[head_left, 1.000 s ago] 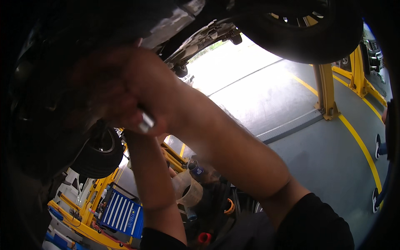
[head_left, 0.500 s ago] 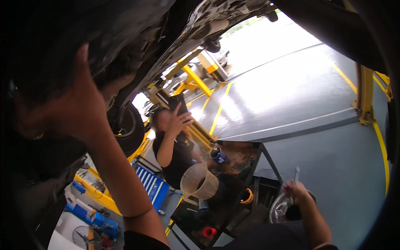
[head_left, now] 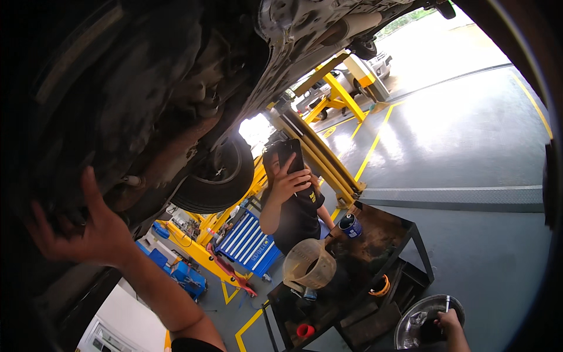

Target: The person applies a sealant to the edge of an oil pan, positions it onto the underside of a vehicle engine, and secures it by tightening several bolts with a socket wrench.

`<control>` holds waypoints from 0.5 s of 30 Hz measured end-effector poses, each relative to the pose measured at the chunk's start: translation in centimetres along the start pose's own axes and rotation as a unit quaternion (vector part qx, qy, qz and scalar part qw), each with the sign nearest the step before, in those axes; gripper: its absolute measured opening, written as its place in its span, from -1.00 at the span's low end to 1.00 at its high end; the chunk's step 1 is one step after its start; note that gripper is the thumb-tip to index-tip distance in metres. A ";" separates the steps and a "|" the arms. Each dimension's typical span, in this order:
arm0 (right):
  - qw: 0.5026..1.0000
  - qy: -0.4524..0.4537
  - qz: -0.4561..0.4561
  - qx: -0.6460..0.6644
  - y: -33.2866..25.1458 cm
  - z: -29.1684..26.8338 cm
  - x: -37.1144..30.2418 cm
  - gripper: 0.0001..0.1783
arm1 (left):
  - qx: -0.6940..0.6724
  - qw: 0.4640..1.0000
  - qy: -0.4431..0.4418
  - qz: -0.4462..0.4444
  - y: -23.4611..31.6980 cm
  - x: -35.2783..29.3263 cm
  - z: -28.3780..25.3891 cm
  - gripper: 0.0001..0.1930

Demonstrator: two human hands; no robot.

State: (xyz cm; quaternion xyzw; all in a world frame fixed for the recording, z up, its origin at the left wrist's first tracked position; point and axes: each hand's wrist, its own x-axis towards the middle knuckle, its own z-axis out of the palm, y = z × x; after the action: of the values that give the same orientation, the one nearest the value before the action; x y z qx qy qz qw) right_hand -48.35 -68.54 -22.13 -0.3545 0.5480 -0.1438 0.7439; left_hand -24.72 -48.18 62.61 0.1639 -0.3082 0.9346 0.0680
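Note:
My left hand (head_left: 88, 232) is raised at the left under a lifted car (head_left: 193, 88). Its fingers are spread and hold nothing; the fingertips are close to the dark underside, but I cannot tell whether they touch it. Down at the lower right, my right hand (head_left: 450, 321) is closed round a slim tool with a pale metal end (head_left: 447, 302), its kind not clear. That hand is over a round metallic basin (head_left: 402, 328) with something dark inside. Part of the basin lies hidden behind the hand and forearm.
A dark metal cart (head_left: 381, 234) carries a cloudy plastic jug (head_left: 319, 270), a blue can (head_left: 350, 227) and a red cup (head_left: 305, 330). Behind it a person (head_left: 293, 217) holds up a phone (head_left: 291, 155). A blue tool chest (head_left: 249, 240) and yellow lift posts (head_left: 325, 158) stand beyond.
My view has swung, shifting the cart and person rightward. The left hand appears lower, clear of its earlier blur. My right hand still grips the tool over the basin.

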 end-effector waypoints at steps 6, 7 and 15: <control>0.962 -0.070 -0.239 -0.114 -17.3 9.6 -2.3 -0.63 | -0.005 1.000 -0.007 0.021 -0.3 1.8 -0.6 -0.17; 0.937 -0.097 -0.323 -0.094 -21.9 11.9 -5.6 -0.66 | -0.003 1.000 -0.006 0.019 -0.1 2.0 -0.6 -0.11; 0.784 -0.337 -0.497 0.154 -43.1 19.6 -27.5 -0.85 | -0.016 0.992 -0.104 -0.070 -0.2 1.9 -1.9 0.22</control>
State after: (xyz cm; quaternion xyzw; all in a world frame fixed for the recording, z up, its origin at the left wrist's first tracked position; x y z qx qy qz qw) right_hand -32.68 -75.20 29.86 -0.4846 -0.0196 -0.4473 0.7515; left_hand -27.01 -46.87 61.95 0.2803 -0.3163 0.9004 0.1032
